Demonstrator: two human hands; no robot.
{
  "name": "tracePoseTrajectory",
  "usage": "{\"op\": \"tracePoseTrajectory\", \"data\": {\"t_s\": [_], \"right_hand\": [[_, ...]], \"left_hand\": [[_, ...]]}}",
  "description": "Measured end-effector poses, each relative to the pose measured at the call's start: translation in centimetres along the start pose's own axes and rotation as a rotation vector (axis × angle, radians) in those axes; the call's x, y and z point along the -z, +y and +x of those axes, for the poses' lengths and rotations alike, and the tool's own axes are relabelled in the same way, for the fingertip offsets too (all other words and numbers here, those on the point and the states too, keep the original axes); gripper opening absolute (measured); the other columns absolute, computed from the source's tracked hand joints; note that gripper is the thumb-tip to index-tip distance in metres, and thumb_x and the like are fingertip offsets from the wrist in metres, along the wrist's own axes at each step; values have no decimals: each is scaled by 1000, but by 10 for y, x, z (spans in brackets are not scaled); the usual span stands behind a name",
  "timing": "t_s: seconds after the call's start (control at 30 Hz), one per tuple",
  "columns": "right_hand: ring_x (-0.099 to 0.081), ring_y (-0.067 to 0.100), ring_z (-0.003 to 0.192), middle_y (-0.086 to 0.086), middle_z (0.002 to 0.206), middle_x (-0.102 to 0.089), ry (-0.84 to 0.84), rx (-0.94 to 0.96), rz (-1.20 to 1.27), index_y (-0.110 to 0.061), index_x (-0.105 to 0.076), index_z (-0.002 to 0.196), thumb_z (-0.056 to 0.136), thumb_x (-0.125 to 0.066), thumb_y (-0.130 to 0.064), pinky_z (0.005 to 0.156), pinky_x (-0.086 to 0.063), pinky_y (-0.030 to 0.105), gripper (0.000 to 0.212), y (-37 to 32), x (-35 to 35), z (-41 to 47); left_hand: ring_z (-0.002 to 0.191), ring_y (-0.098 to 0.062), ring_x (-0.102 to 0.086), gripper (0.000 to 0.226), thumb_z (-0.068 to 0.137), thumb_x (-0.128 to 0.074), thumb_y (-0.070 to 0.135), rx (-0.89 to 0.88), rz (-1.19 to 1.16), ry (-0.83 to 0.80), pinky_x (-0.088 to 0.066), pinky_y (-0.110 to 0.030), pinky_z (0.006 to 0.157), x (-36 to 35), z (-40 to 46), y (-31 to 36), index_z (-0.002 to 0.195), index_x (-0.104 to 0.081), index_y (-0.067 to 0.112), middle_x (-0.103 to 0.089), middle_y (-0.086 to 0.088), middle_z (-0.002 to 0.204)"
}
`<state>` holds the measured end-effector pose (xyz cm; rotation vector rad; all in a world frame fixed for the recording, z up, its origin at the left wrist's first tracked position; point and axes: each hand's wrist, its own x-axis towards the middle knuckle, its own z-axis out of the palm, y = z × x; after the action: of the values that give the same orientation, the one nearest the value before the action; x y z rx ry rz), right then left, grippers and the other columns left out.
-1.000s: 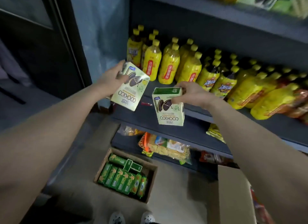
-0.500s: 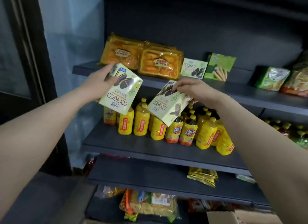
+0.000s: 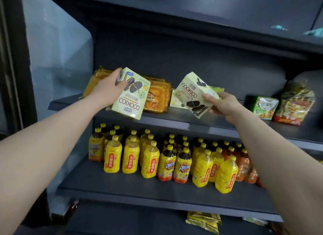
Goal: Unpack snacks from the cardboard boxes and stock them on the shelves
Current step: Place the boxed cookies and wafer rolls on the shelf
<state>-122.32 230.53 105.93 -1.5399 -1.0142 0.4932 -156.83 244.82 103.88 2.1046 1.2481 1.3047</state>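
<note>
I hold two pale green Cookico cookie boxes in front of the dark snack shelf [image 3: 174, 120]. My left hand [image 3: 108, 87] grips the top of the left cookie box [image 3: 131, 98], which hangs upside down over the shelf's front edge, before the orange snack packs [image 3: 157, 96]. My right hand [image 3: 225, 104] grips the right cookie box [image 3: 195, 96] by its right side, tilted, above the shelf. Behind it, a third cookie box [image 3: 175, 99] stands on the shelf. No cardboard box is in view.
Rows of yellow drink bottles [image 3: 150, 161] fill the shelf below. A green snack pack [image 3: 264, 108] and a clear bag of snacks [image 3: 295, 103] stand at the right of the snack shelf. Yellow packets [image 3: 204, 220] lie on the lowest shelf. Another shelf [image 3: 192, 33] overhangs above.
My view has risen from the floor carton to the snack shelf. Both hands have lifted their cookie boxes up to that shelf, and the right box has turned so its front faces me.
</note>
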Motion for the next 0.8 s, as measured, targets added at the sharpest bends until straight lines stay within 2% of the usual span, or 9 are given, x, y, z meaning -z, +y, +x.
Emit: {"op": "tracePoseTrajectory", "data": {"t_s": [0.1, 0.2, 0.37, 0.47, 0.57, 0.63, 0.73, 0.77, 0.8], "right_hand": [[-66, 13, 57, 7, 88, -76, 83, -46, -28, -7, -69, 99, 81, -76, -53, 46, -52, 19, 50, 16, 17, 28], [-69, 12, 59, 3, 86, -76, 68, -64, 25, -10, -69, 91, 81, -77, -51, 49, -54, 20, 43, 26, 33, 51], [-68, 13, 66, 2, 84, -75, -10, -50, -5, -11, -68, 89, 84, -76, -46, 52, -54, 23, 35, 40, 51, 83], [-68, 11, 65, 3, 86, -74, -48, -43, 26, -9, -67, 94, 87, -74, -41, 48, -54, 21, 33, 45, 57, 103], [-69, 16, 80, 5, 97, -74, -91, -38, 13, -9, -66, 106, 90, -72, -39, 60, -57, 26, 35, 49, 59, 125], [-70, 16, 83, 7, 101, -74, -133, -20, -42, -7, -66, 114, 91, -72, -37, 66, -56, 26, 38, 53, 57, 138], [-70, 7, 66, 9, 96, -73, -202, 53, -215, -11, -61, 124, 91, -74, -23, 52, -51, 16, 37, 60, 45, 155], [-71, 7, 66, 11, 98, -72, -218, 81, -268, -13, -61, 125, 91, -73, -20, 55, -54, 17, 36, 62, 40, 160], [-72, 12, 75, 13, 103, -72, -228, 110, -324, -18, -62, 124, 92, -72, -20, 66, -58, 22, 34, 65, 34, 164]], "left_hand": [[73, -9, -67, 57, 103, -44, 41, 10, -2, -2, -47, -25, 52, -23, 13, 15, 155, -19, 38, -60, 10, 110], [75, -8, -66, 58, 103, -44, 40, 11, 7, 6, -47, -25, 51, -43, 24, 25, 155, -19, 40, -58, 10, 114], [74, -6, -62, 57, 103, -43, 41, 21, 48, 67, -44, -25, 51, -67, 40, 37, 154, -18, 40, -53, 11, 114], [74, -5, -61, 58, 103, -43, 41, 31, 48, 92, -43, -24, 52, -77, 50, 38, 155, -17, 40, -53, 10, 116], [76, -5, -62, 58, 103, -44, 41, 46, 43, 100, -46, -24, 53, -84, 57, 38, 155, -18, 40, -53, 9, 116], [78, -6, -63, 58, 103, -44, 40, 48, 32, 96, -49, -25, 55, -88, 61, 39, 155, -18, 39, -53, 9, 117], [77, -5, -63, 58, 103, -44, 40, 61, 47, 98, -47, -23, 53, -94, 65, 38, 155, -18, 38, -55, 9, 115], [76, -6, -63, 58, 103, -44, 40, 68, 56, 99, -47, -23, 53, -96, 65, 37, 155, -18, 38, -55, 9, 114], [76, -7, -64, 58, 103, -44, 40, 74, 57, 95, -48, -24, 53, -98, 65, 37, 155, -19, 38, -56, 9, 114]]}}
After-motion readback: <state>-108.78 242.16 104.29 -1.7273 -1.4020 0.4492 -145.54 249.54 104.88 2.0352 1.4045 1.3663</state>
